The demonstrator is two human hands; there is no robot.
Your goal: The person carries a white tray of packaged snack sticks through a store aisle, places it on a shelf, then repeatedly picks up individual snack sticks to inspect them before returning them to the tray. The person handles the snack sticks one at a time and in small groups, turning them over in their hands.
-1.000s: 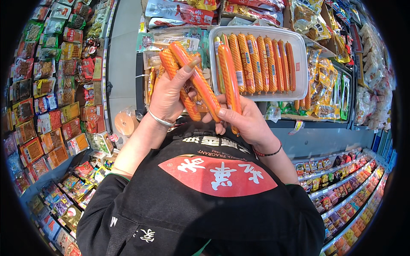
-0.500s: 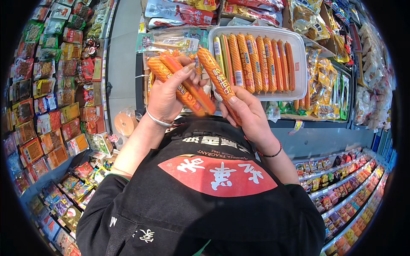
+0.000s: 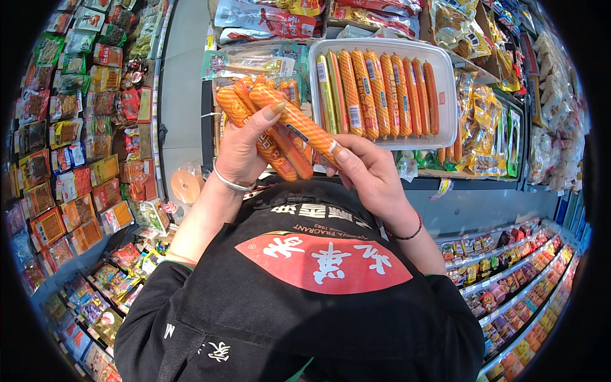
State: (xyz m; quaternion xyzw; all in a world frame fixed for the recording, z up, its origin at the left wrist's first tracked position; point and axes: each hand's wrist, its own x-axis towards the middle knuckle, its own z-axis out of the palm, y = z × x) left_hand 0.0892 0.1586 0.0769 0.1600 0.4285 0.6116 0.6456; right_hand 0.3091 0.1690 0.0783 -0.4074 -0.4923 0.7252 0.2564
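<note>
Several orange-wrapped sausages (image 3: 278,150) are bunched in my left hand (image 3: 244,148), its thumb pressed across the top one. That top sausage (image 3: 299,125) slants down to the right, label side up, and my right hand (image 3: 369,167) pinches its lower end between thumb and fingers. Just beyond my hands stands a clear plastic tub (image 3: 450,95). In it a row of sausages (image 3: 383,95) lies side by side, mostly orange-striped, with a golden-green one (image 3: 326,95) at the left end.
Left of the tub lie pale green packets (image 3: 254,60). Boxes of red packets (image 3: 375,16) stand behind it, yellow packets (image 3: 484,127) to its right. Racks of packaged snacks (image 3: 83,127) rise on the left; shelves (image 3: 509,286) run at the lower right. A round tan object (image 3: 186,184) is by my left forearm.
The sausage in my right hand has swung left onto the bunch and turned to show its label side. My left thumb now lies over it. The tub's row looks unchanged.
</note>
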